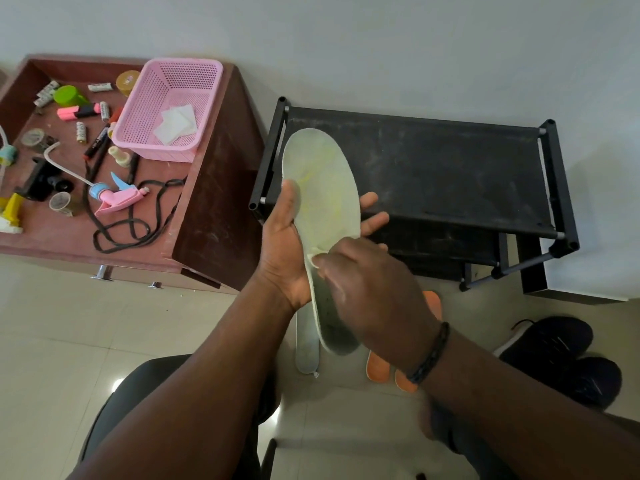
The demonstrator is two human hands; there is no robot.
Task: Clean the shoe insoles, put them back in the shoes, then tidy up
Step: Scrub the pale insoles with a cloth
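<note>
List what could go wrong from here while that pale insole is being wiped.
1. The left hand holds the pale insole only at mid-length, so pressure from the right hand, which pinches a white wipe, could bend it or make it slip.
2. Other insoles, an orange insole among them, lie on the floor directly below; a dropped insole may land on them.

A single wide-angle view from the person's head looks steeply forward and down. It sits close above the floor point(69, 341), facing a wall point(381, 46).
</note>
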